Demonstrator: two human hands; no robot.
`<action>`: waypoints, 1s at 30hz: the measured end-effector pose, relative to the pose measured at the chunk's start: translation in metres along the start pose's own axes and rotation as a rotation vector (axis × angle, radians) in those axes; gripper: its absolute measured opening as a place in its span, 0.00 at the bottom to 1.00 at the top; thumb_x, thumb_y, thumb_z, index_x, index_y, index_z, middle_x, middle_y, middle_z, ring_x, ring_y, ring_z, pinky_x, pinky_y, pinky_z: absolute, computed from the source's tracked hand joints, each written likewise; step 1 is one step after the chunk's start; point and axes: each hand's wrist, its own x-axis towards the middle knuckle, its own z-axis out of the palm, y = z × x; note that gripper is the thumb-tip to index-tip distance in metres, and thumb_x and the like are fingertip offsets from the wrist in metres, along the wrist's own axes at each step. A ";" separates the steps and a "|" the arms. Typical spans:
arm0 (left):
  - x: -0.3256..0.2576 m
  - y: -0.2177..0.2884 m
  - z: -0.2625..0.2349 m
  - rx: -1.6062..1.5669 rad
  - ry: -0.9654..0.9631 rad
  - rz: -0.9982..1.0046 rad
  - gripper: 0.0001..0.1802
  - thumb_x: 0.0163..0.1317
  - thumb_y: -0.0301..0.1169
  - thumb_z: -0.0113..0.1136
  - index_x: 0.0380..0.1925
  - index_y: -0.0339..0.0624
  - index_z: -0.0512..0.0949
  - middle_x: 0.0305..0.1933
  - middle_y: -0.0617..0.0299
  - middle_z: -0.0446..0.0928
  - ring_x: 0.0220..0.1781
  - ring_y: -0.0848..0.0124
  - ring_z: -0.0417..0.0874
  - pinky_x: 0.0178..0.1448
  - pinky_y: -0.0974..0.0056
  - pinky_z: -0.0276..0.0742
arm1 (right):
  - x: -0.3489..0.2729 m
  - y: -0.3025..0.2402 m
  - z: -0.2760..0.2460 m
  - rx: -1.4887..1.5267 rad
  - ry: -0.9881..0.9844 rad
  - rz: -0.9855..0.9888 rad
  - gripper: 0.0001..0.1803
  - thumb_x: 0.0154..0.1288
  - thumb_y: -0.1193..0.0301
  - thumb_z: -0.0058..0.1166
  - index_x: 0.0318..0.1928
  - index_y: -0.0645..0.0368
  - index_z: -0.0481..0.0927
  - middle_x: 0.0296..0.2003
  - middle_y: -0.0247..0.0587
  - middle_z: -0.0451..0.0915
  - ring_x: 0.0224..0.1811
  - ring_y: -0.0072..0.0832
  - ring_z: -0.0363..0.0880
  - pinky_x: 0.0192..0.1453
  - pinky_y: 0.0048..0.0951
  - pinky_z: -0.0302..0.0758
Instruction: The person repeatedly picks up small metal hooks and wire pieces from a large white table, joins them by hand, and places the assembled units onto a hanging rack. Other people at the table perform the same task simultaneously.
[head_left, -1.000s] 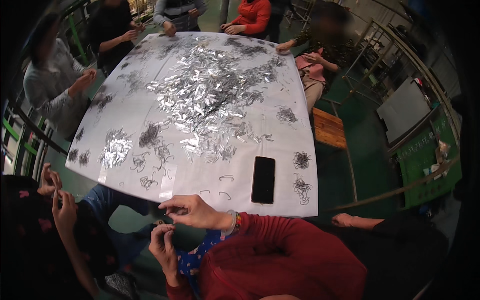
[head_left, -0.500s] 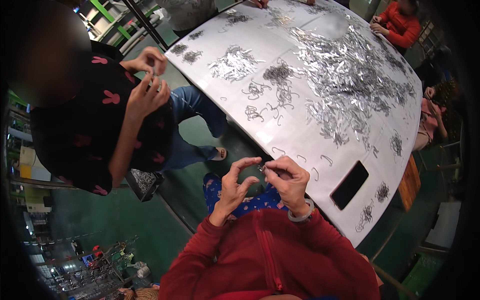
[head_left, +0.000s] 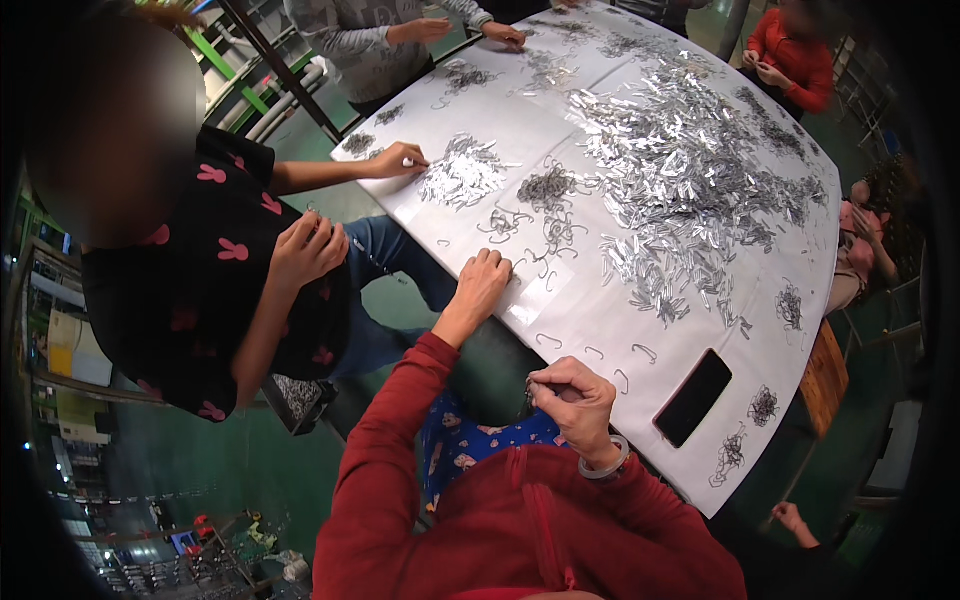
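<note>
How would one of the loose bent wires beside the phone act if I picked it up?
A bent wire would probably feel light, because it looks thin. It seems likely stiff, holding its hooked curve. Its open shape probably won't roll.

From where I'm standing: dk green floor [head_left: 190, 455] spreads under a lg white-covered table [head_left: 775, 350]. Brown wood-plank stool [head_left: 822, 385] just by the table's R edge. Upper L, bright green metal rack bars [head_left: 256, 100] w/ grey pipes [head_left: 288, 110]. Mid L, dim shelving [head_left: 70, 345], sm. white lights [head_left: 27, 445] below. Grey upright post [head_left: 735, 30] at far side. Flat pale grey panel [head_left: 893, 445], lower R. Rm edges v. dark.
</note>
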 end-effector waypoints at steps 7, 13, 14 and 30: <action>-0.005 0.005 -0.028 -0.349 0.193 -0.306 0.05 0.59 0.26 0.55 0.31 0.35 0.77 0.34 0.52 0.77 0.39 0.55 0.77 0.43 0.58 0.74 | -0.003 0.001 0.002 -0.071 -0.017 0.000 0.09 0.53 0.89 0.54 0.35 0.68 0.81 0.32 0.38 0.78 0.34 0.20 0.78 0.39 0.18 0.75; -0.065 0.064 -0.121 -1.226 0.115 -0.633 0.04 0.61 0.22 0.56 0.35 0.33 0.77 0.37 0.58 0.80 0.38 0.78 0.78 0.43 0.73 0.73 | 0.000 0.011 0.008 0.004 0.027 0.095 0.08 0.56 0.87 0.54 0.36 0.68 0.81 0.31 0.36 0.77 0.33 0.19 0.77 0.37 0.17 0.75; -0.077 0.079 -0.132 -1.270 0.113 -0.640 0.04 0.59 0.21 0.58 0.34 0.33 0.77 0.37 0.57 0.79 0.38 0.76 0.79 0.43 0.72 0.73 | 0.001 0.013 0.010 0.019 0.038 0.104 0.08 0.56 0.87 0.54 0.36 0.68 0.81 0.31 0.36 0.77 0.33 0.19 0.77 0.37 0.17 0.75; -0.094 0.128 -0.126 -1.301 0.460 -0.514 0.03 0.64 0.21 0.52 0.36 0.33 0.71 0.39 0.54 0.78 0.43 0.70 0.77 0.52 0.66 0.73 | 0.006 0.010 -0.001 -0.294 -0.077 -0.291 0.15 0.53 0.85 0.59 0.43 0.62 0.82 0.36 0.39 0.79 0.37 0.24 0.77 0.40 0.22 0.73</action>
